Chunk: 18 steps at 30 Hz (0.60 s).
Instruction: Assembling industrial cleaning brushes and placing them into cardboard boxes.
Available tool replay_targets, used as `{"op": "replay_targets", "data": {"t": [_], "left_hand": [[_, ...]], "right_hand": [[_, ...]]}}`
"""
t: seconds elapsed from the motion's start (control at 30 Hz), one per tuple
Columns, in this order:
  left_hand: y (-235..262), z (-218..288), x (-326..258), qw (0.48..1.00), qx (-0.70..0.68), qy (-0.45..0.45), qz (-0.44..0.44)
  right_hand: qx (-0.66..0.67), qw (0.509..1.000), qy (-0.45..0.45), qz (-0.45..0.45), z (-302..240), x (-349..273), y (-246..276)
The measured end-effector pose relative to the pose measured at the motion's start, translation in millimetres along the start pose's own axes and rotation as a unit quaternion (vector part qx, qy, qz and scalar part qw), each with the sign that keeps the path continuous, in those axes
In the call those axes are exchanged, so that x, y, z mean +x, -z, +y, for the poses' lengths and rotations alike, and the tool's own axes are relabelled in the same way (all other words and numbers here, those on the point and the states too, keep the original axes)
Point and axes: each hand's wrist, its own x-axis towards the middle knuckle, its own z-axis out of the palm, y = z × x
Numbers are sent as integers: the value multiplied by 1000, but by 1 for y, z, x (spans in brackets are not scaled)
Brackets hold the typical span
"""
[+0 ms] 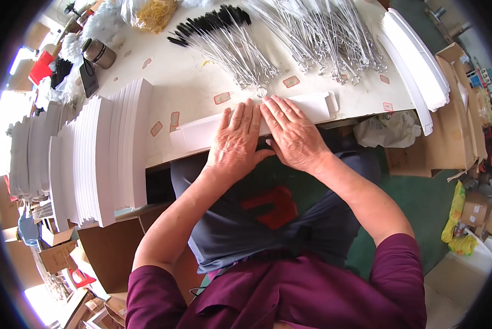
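A long, narrow white carton [195, 135] lies along the table's near edge. My left hand [235, 140] rests flat on its middle, fingers stretched forward. Right beside it, my right hand [294, 136] presses on the same carton with outstretched fingers. The two hands nearly touch, and they cover the carton's middle part. At its right end a small flap stands out. Beyond my fingertips lie thin wire-handled brushes with black bristles [216, 26], their looped ends toward me. A larger pile of wire-handled pieces [334, 38] spreads to the right of them.
Stacked long white cartons [106, 148] stand at the table's left. More white card pieces [419, 63] lie at its right edge, near an open brown cardboard box [449, 115]. A metal flask [99, 54] and a dark phone-like slab [88, 78] sit at far left. Small paper labels dot the tabletop.
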Motion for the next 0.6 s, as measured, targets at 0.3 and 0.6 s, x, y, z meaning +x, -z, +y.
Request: {"op": "replay_targets", "data": {"t": [0.3, 0.6], "left_hand": [[16, -56, -48, 998, 42, 49, 26], [49, -38, -68, 998, 39, 31, 25]], "right_hand": [[-33, 994, -102, 17, 57, -45, 7], [26, 998, -26, 57, 54, -55, 32]]}}
